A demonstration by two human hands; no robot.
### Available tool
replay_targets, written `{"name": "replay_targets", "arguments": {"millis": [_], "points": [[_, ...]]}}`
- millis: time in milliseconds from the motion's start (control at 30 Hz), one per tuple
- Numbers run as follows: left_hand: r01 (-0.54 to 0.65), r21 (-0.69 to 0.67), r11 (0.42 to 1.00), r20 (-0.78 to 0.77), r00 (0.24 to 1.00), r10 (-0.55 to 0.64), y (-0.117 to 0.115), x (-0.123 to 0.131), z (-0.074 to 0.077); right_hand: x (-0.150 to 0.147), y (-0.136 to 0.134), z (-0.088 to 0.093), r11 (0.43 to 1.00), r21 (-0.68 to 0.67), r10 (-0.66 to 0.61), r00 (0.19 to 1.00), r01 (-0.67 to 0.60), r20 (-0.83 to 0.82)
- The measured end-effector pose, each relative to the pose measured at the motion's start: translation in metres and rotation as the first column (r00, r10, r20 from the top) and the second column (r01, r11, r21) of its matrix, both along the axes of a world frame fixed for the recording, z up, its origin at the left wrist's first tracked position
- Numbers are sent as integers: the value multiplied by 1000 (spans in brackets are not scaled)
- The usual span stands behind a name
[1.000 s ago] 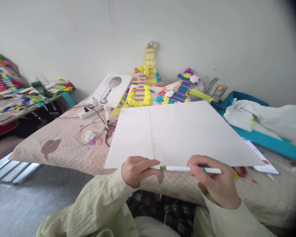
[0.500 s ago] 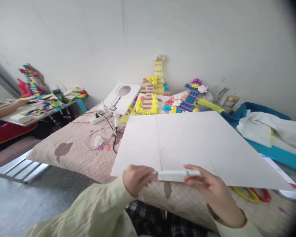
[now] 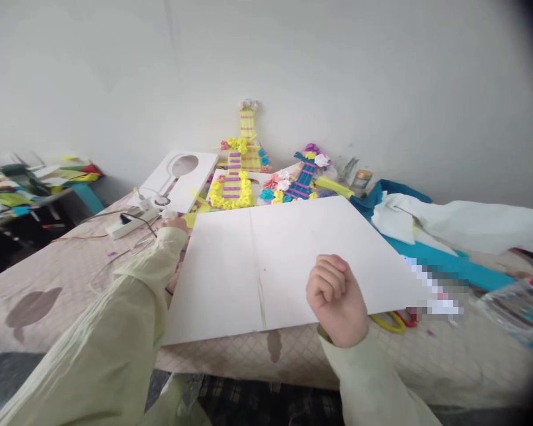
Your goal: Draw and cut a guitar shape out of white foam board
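Note:
My left hand (image 3: 176, 224) is stretched out to the far left edge of the white board (image 3: 213, 284). Its fingers are wrapped round a white corded tool (image 3: 169, 214) that looks like a glue gun, mostly covered by the hand. Over the right half of the board my right hand (image 3: 336, 299) is raised in a closed fist, palm side towards me. What it holds, if anything, is hidden. A faint greenish line (image 3: 258, 278) runs down the board from back to front.
Left of the board lies a white power strip (image 3: 132, 223) with cords. Behind it are a board with a cut-out (image 3: 177, 177) and a yellow paper guitar (image 3: 233, 177). Yellow scissor handles (image 3: 391, 322) show at the right front, near teal paper (image 3: 453, 263).
Both hands held a white, green-marked pen over the board's front edge. My left hand has since gone forward and left to the white tool; my right has risen and closed. The view shifted right.

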State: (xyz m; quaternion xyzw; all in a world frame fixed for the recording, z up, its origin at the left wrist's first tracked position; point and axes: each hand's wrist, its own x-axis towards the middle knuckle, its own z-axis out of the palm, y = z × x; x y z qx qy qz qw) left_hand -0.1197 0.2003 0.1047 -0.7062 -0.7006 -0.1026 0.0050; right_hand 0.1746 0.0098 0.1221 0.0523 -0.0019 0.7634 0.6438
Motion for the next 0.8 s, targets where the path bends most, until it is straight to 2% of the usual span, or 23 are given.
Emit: {"name": "replay_targets", "arguments": {"millis": [133,233,300,367,400,433,467,500,533,567,600,633,667,700,733,767,800], "points": [[-61,-3,998,-55,997,61,-8,-5,5,-5,0,-4,989,121,111,961,-82,-252],[-37,41,998,-39,998,39,-24,1,16,-4,-1,-6,955,274,211,908,-112,-362],[47,70,996,48,998,-50,-44,15,20,-2,-2,-5,926,349,282,880,-145,-383],[205,103,973,262,938,-225,-75,38,19,-2,-3,-4,908,385,317,875,-167,-367],[291,114,950,336,889,-313,-95,54,17,-4,-4,-4,909,389,294,891,-150,-345],[393,193,899,526,732,-433,-117,70,14,-8,-6,-5,911,397,241,925,-110,-295],[483,243,841,673,541,-505,-140,88,10,-14,-8,-6,910,409,149,972,-63,-182],[508,286,812,792,352,-499,-162,105,6,-21,-11,-8,903,429,38,999,-27,-17],[515,304,802,885,160,-438,-183,121,3,-29,-15,-11,891,453,-56,985,-25,164],[529,284,800,940,11,-341,-202,135,-1,-37,-19,-13,882,468,-127,930,-53,345],[553,249,795,966,-86,-243,-218,146,-4,-43,-23,-16,878,471,-191,838,-88,512],[532,224,816,974,-148,-170,-230,153,-7,-47,-27,-19,876,470,-259,719,-106,645],[546,214,810,972,-203,-120,-238,154,-10,-47,-31,-22,877,473,-345,568,-89,747],[552,223,804,966,-233,-109,-243,149,-13,-43,-33,-26,864,503,-460,360,-31,812],[530,243,812,964,-224,-142,-243,137,-16,-34,-35,-30,831,555,-556,112,37,824],[483,269,833,963,-163,-216,-240,119,-18,-22,-36,-35,803,589,-583,-84,93,808],[396,310,864,946,-38,-322,-233,95,-21,-7,-36,-41,792,595,-566,-196,141,800]]}}
